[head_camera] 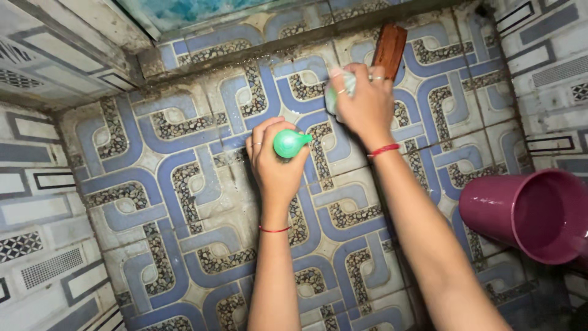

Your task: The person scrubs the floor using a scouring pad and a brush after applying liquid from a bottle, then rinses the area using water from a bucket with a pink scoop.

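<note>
The green nozzle cap point(290, 143) is gripped by the left hand point(275, 162); a pale bottle point(335, 98), seemingly, is clasped by the right hand point(365, 101) and is best kept steady and angled low over the tiled floor point(184, 184).

A green plastic squeeze bottle point(289, 143) is held in the left hand point(277, 164) above the patterned tiled floor point(184, 202). Just to its right, farther forward, a pale cloth point(335, 98) is gripped in the right hand point(364, 101). A brown wooden brush point(389, 50) is seen behind that hand, and a round purple plastic bucket point(530, 214) is placed at the far right.
</note>
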